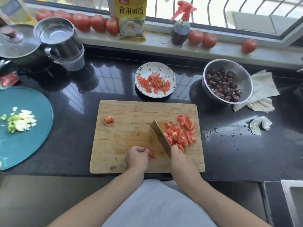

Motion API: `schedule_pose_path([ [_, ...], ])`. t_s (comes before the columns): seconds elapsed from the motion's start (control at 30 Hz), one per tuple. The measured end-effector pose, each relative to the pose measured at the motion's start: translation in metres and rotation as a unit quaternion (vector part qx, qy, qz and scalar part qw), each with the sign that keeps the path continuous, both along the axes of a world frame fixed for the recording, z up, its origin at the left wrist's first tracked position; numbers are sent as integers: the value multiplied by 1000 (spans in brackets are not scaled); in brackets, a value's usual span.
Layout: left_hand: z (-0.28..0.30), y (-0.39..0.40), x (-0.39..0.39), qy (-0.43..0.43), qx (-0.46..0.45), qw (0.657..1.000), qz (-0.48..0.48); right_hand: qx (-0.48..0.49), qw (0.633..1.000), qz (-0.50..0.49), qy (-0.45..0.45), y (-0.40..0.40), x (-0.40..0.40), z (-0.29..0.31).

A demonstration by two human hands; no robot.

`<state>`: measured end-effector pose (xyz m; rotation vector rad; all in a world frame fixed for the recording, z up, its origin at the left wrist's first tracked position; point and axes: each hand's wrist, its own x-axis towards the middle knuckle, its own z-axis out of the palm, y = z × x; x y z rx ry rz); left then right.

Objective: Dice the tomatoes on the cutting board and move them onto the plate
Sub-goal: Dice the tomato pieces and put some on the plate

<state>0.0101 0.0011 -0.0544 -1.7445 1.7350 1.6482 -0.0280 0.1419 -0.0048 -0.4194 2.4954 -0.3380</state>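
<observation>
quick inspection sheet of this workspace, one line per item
surface: black counter, wet spots at right
job's things: cutting board with diced tomato and a stray piece; plate partly filled
clutter: bean bowl, teal board, cloth, crumpled tissue
grippers: left hand grips a tomato piece; right hand grips the knife
cables: nothing seen
surroundings: whole tomatoes on the windowsill

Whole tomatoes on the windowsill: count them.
8. Five in a row left of the yellow packet, from to; two right of the spray bottle at; one far right. More may be hidden.
</observation>
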Motion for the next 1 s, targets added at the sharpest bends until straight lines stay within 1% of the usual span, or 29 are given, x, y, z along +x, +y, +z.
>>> schedule_pose_path([
  [0.13, -1, -1, 5, 18, 13, 1000, 5, -13, 999, 37, -13, 1, 6, 8],
  [0.27, -3, -3, 7, 8, 16, 1000, 17, 16, 994, 100, -43, -3, 18, 17],
  [0.47, -3, -2, 6, 3, 2, 1000, 16, 53, 987, 153, -23, 0, 21, 15],
  [0.63, -5, -3, 6, -5, 0, 1000, 18, 57, 985, 157, -39, 8, 21, 17],
  [0.73, -7, -3, 5, -4, -3, 1000, 23, 70, 983, 168, -16, 16, 24, 12],
  [0.87, -5, -3, 5, -2, -12, 1000, 18, 79, 980, 183, -14, 10, 23, 3],
  [1.0, -3, -3, 4, -4, -26, 1000, -4, 41, 981, 180, 51, -21, 19, -10],
])
